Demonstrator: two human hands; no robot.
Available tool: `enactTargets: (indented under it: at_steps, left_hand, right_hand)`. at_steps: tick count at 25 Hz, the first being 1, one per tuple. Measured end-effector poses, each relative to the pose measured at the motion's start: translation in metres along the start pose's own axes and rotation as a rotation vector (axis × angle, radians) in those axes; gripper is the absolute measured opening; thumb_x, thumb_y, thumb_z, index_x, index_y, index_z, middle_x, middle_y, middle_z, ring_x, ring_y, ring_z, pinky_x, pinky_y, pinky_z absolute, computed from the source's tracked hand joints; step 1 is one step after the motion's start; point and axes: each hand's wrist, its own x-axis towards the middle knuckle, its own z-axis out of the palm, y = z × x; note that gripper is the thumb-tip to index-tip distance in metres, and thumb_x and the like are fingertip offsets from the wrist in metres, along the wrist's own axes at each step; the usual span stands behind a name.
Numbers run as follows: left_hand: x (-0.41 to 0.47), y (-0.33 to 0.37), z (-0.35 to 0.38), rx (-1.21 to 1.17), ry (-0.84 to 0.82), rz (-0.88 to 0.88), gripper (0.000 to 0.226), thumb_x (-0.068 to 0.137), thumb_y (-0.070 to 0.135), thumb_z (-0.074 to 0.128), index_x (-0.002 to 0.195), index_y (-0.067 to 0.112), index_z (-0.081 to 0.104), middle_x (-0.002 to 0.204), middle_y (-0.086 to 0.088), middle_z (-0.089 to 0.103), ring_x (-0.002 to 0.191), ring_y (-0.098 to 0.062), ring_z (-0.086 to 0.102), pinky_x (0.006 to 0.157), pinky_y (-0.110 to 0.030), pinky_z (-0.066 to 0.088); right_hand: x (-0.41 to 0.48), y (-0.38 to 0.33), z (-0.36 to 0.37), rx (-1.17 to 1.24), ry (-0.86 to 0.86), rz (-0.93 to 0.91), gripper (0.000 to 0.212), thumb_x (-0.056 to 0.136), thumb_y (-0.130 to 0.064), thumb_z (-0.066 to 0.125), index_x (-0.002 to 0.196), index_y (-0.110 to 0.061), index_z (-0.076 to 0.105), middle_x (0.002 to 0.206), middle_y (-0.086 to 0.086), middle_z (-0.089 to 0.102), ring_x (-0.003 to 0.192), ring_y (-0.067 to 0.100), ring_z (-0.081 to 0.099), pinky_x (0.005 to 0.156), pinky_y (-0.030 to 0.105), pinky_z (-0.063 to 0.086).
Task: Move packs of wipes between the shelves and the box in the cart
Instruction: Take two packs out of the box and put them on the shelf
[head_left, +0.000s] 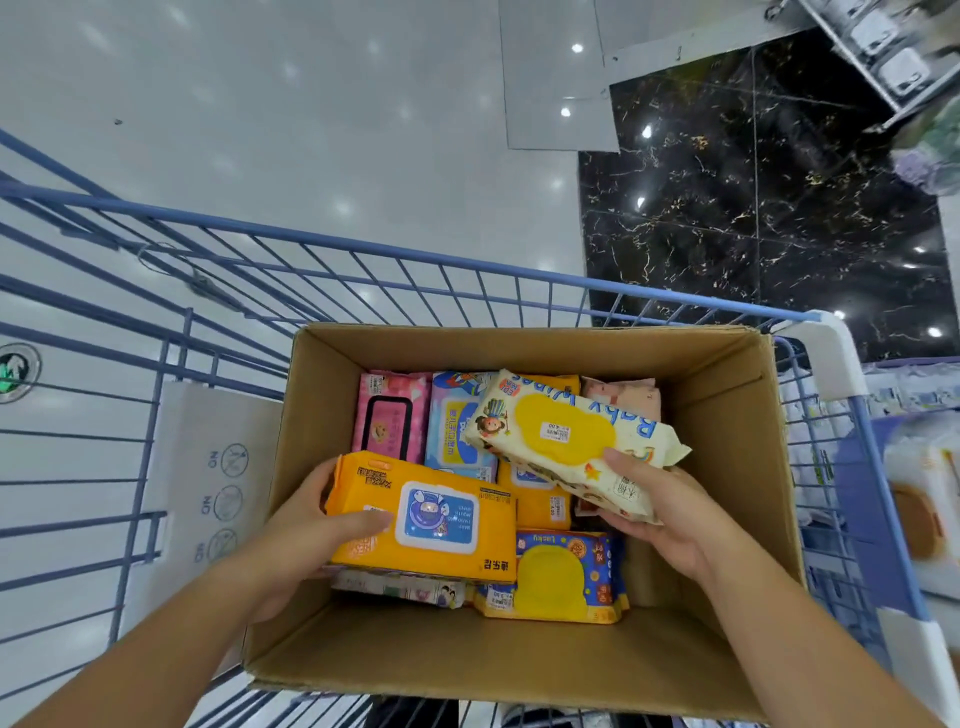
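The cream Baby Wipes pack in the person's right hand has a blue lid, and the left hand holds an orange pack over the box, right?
Not quite. The head view shows the lid on the cream Baby Wipes pack is yellow, not blue. The rest stands: the right hand holds it, and the left hand holds the orange pack over the box.

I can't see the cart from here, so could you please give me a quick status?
Left hand grips orange pack. Right hand grips cream pack. Both over open box. Nothing in the way.
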Motion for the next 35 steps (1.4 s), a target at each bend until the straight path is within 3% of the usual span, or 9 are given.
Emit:
enactTargets:
  at_steps: [4, 8, 13, 17, 22, 27, 31, 33, 35]
  left_hand:
    - [-0.006, 0.007, 0.001, -0.022, -0.020, 0.040, 0.080, 0.080, 0.021, 0.085, 0.142, 0.045, 0.040, 0.105, 0.006, 0.078, 0.085, -0.011, 0.078, 0.064, -0.026, 0.059]
    - [-0.004, 0.011, -0.002, -0.006, -0.027, 0.064, 0.097, 0.076, 0.021, 0.088, 0.153, 0.037, 0.031, 0.114, 0.005, 0.073, 0.086, -0.008, 0.077, 0.064, -0.022, 0.059]
    - [-0.002, 0.001, 0.003, -0.070, 0.025, -0.009, 0.069, 0.074, 0.024, 0.089, 0.133, 0.026, 0.053, 0.102, 0.004, 0.079, 0.083, -0.013, 0.078, 0.065, -0.026, 0.057]
    - [-0.008, -0.009, 0.009, -0.251, 0.064, 0.004, 0.053, 0.076, 0.014, 0.085, 0.120, 0.031, 0.060, 0.095, 0.006, 0.081, 0.083, -0.017, 0.079, 0.071, -0.034, 0.059]
    - [-0.038, 0.015, 0.007, -0.107, 0.114, 0.073, 0.068, 0.069, 0.013, 0.090, 0.126, 0.035, 0.059, 0.097, 0.005, 0.080, 0.083, -0.019, 0.079, 0.073, -0.040, 0.063]
    - [-0.040, 0.140, -0.021, 0.706, -0.208, 0.272, 0.065, 0.069, 0.027, 0.093, 0.121, 0.046, 0.059, 0.096, 0.014, 0.078, 0.083, -0.006, 0.075, 0.071, -0.024, 0.059]
    - [0.011, 0.202, 0.076, 1.845, -0.547, 0.237, 0.062, 0.076, 0.043, 0.084, 0.132, 0.028, 0.060, 0.113, 0.001, 0.068, 0.101, -0.023, 0.068, 0.081, -0.037, 0.057]
    - [0.028, 0.165, 0.127, 2.089, -0.754, 0.316, 0.059, 0.078, 0.045, 0.083, 0.131, 0.025, 0.064, 0.111, 0.002, 0.064, 0.097, -0.025, 0.066, 0.066, -0.036, 0.055]
    - [0.033, 0.120, 0.139, 1.970, -0.576, 0.611, 0.059, 0.082, 0.037, 0.081, 0.135, 0.022, 0.059, 0.114, 0.002, 0.062, 0.106, -0.025, 0.064, 0.069, -0.038, 0.055]
  right_hand:
    - [-0.035, -0.044, -0.014, -0.299, -0.048, -0.175, 0.079, 0.048, -0.033, 0.096, 0.119, -0.014, 0.065, 0.102, 0.006, 0.079, 0.093, 0.025, 0.077, 0.076, 0.041, 0.062]
    - [-0.051, -0.164, -0.014, -0.942, -0.234, -0.173, 0.051, 0.065, -0.009, 0.088, 0.110, -0.013, 0.066, 0.096, 0.004, 0.080, 0.085, 0.023, 0.078, 0.072, 0.034, 0.061]
    - [0.002, -0.157, 0.073, -1.769, -0.331, -0.141, 0.089, 0.052, -0.042, 0.096, 0.133, -0.029, 0.060, 0.126, -0.007, 0.067, 0.115, 0.021, 0.064, 0.107, 0.045, 0.047]
    - [0.009, -0.058, 0.050, -1.201, 0.130, -0.651, 0.070, 0.086, -0.039, 0.076, 0.147, -0.025, 0.044, 0.147, 0.003, 0.049, 0.132, 0.023, 0.049, 0.108, 0.040, 0.041]
    - [-0.016, 0.052, -0.018, -0.670, 0.389, -0.276, 0.088, 0.077, -0.046, 0.081, 0.149, -0.016, 0.039, 0.145, 0.008, 0.042, 0.134, 0.027, 0.047, 0.108, 0.045, 0.045]
    - [-0.012, 0.059, -0.022, -0.118, 0.217, -0.060, 0.108, 0.055, -0.022, 0.096, 0.146, -0.024, 0.039, 0.125, 0.002, 0.067, 0.112, 0.023, 0.067, 0.097, 0.047, 0.052]
    - [-0.005, 0.058, -0.027, 0.029, 0.064, 0.014, 0.082, 0.054, -0.030, 0.092, 0.129, -0.021, 0.060, 0.108, 0.003, 0.079, 0.099, 0.023, 0.074, 0.085, 0.043, 0.055]
    - [-0.005, 0.058, -0.027, 0.130, 0.098, -0.031, 0.064, 0.069, -0.026, 0.079, 0.130, -0.019, 0.061, 0.107, 0.004, 0.079, 0.101, 0.023, 0.072, 0.081, 0.041, 0.054]
    - [0.000, 0.056, -0.026, 0.232, 0.123, -0.068, 0.059, 0.072, -0.028, 0.075, 0.129, -0.018, 0.063, 0.108, 0.005, 0.078, 0.100, 0.021, 0.073, 0.080, 0.039, 0.054]
